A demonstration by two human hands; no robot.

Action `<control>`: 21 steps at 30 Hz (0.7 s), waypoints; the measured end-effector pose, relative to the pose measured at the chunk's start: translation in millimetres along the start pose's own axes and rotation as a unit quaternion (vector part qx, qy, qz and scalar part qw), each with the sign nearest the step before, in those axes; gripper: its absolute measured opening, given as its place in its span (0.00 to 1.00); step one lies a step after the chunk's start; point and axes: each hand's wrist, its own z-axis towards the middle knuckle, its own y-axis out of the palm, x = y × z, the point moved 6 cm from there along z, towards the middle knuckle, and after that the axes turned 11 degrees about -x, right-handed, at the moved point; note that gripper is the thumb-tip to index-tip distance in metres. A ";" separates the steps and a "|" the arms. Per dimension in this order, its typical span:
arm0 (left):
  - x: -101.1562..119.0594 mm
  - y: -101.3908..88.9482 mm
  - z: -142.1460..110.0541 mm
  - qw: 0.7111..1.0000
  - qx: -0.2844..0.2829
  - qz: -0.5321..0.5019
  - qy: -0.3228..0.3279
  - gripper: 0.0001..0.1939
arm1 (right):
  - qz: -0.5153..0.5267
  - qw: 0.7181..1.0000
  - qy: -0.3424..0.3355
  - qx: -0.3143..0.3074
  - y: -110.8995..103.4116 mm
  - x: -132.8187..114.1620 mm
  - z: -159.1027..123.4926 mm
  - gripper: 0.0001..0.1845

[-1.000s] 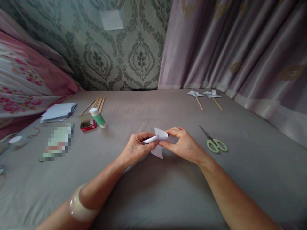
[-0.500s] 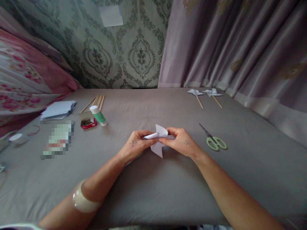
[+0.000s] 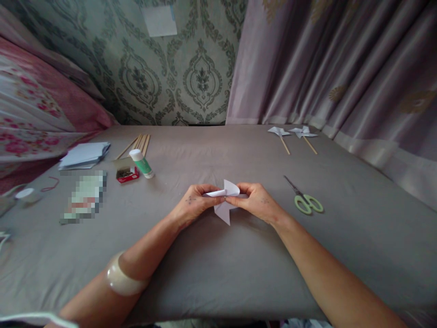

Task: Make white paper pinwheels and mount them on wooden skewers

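A white folded paper piece (image 3: 224,200), with curled flaps like a pinwheel head, is held between both hands just above the grey sheet (image 3: 218,273). My left hand (image 3: 193,202) pinches its left flap with closed fingers. From the other side my right hand (image 3: 256,200) pinches the centre, fingers also closed. A pale bangle sits on my left forearm.
Green-handled scissors (image 3: 305,198) lie to the right. Two finished paper pinwheels on sticks (image 3: 290,135) lie far right by the curtain. At the left are a glue stick (image 3: 142,163), a small red box (image 3: 126,172), wooden sticks (image 3: 138,143), a paper stack (image 3: 84,155) and a pink pillow.
Both hands with the paper have drawn slightly closer together and a little farther from me; the flaps are pressed nearer the centre. Nothing else has moved.
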 end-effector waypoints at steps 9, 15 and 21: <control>-7.1 -0.6 2.8 0.998 -0.010 -0.044 -0.037 0.16 | 0.075 0.996 0.037 -0.008 4.4 8.8 2.0 0.17; -8.4 -0.2 4.0 0.998 -0.013 -0.049 -0.048 0.14 | 0.085 0.995 0.048 -0.013 5.7 8.5 2.5 0.16; -5.4 0.6 3.9 0.998 -0.007 -0.044 -0.044 0.15 | 0.097 0.994 0.052 -0.010 5.1 11.2 3.0 0.17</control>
